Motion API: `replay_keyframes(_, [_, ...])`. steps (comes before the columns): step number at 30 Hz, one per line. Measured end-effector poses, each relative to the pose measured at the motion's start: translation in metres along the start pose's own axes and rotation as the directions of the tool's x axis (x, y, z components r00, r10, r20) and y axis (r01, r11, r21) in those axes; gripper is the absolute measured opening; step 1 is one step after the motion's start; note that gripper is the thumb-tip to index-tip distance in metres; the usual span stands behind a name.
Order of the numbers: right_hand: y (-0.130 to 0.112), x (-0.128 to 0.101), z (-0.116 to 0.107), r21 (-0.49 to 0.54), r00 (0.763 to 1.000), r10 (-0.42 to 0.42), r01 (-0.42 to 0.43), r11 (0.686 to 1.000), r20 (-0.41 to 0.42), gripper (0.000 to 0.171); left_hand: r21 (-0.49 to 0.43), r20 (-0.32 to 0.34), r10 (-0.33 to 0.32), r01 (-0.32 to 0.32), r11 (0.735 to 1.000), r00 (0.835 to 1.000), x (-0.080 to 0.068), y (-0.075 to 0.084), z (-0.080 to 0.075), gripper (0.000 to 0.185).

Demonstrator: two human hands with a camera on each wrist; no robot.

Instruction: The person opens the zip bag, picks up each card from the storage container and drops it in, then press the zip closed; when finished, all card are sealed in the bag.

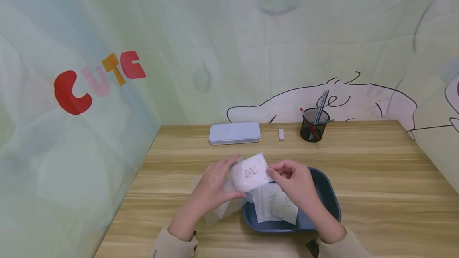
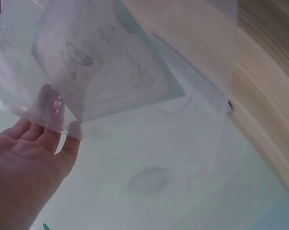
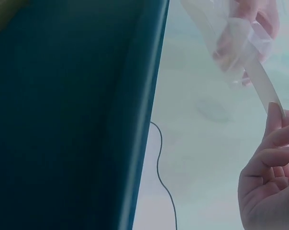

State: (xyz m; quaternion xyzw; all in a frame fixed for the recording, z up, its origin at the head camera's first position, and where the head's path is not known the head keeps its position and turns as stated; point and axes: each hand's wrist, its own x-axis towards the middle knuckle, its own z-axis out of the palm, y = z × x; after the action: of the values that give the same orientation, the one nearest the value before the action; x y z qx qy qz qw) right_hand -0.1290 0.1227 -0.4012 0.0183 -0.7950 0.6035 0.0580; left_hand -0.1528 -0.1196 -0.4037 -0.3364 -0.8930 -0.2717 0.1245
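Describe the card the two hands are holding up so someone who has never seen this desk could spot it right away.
Start at the dark blue tray near the front of the wooden desk. Just above its left rim, the left hand and right hand hold a white card partly inside a clear plastic sleeve. Unlike the similar cards lying flat in the tray, it is lifted and tilted.

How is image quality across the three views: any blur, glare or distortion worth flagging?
Head view: even, soft light, sharp enough, wide-angle bending of the table edges. Left wrist view: clear sleeve fills the frame, hazy, the card's print washed out. Right wrist view: dark tray close and out of focus; card edge blurred.
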Motion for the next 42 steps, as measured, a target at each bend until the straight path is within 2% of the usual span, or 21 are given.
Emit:
replay_keyframes(14, [0.007,-0.001,0.024,0.040,0.996,-0.056,0.053,0.998,0.070,0.009,-0.007,0.002,0.009,-0.009,1.000,1.000,0.000,0.001,0.002,0.099])
replay_keyframes(18, [0.007,-0.001,0.029,-0.029,0.993,-0.070,0.073,0.997,0.096,0.008,-0.006,-0.003,0.020,-0.020,1.000,1.000,0.001,0.002,0.001,0.098])
replay_keyframes(22, [0.008,-0.001,0.031,-0.144,0.979,-0.153,0.172,0.975,0.137,0.008,-0.003,-0.001,0.022,-0.022,1.000,1.000,0.001,0.002,0.001,0.099])
replay_keyframes(25, [0.008,-0.001,0.028,-0.179,0.963,-0.224,0.250,0.952,0.153,0.009,0.008,0.010,0.015,-0.015,1.000,1.000,0.001,0.002,0.001,0.098])
replay_keyframes(29, [0.007,0.001,0.015,-0.198,0.963,-0.230,0.255,0.946,0.140,0.009,0.019,0.013,0.005,-0.005,1.000,1.000,-0.001,0.000,0.000,0.098])
replay_keyframes(31, [0.009,0.003,0.005,-0.263,0.969,-0.213,0.239,0.935,0.123,0.009,0.021,0.010,-0.005,0.005,1.000,1.000,-0.002,-0.001,-0.001,0.099])
replay_keyframes(33, [0.014,0.006,-0.006,-0.380,0.971,-0.214,0.238,0.894,0.107,0.011,0.025,0.008,-0.014,0.013,1.000,1.000,-0.003,-0.002,-0.002,0.100])
replay_keyframes(34, [0.017,0.007,-0.012,-0.450,0.970,-0.220,0.242,0.859,0.102,0.012,0.025,0.008,-0.019,0.019,0.999,1.000,-0.003,-0.002,-0.002,0.100])
replay_keyframes(38, [0.034,0.007,-0.030,-0.701,0.972,-0.197,0.230,0.675,0.130,0.017,0.027,0.009,-0.024,0.024,0.999,1.000,-0.003,-0.003,-0.004,0.101])
replay_keyframes(39, [0.038,0.007,-0.032,-0.732,0.974,-0.168,0.224,0.643,0.151,0.019,0.026,0.010,-0.026,0.025,0.999,1.000,-0.003,-0.003,-0.004,0.101])
replay_keyframes(40, [0.042,0.006,-0.035,-0.757,0.977,-0.128,0.215,0.617,0.173,0.021,0.028,0.013,-0.030,0.029,0.999,0.999,-0.003,-0.003,-0.004,0.100])
replay_keyframes(42, [0.050,0.004,-0.037,-0.784,0.975,-0.036,0.197,0.589,0.218,0.028,0.030,0.018,-0.037,0.036,0.999,0.999,-0.002,-0.003,-0.005,0.100])
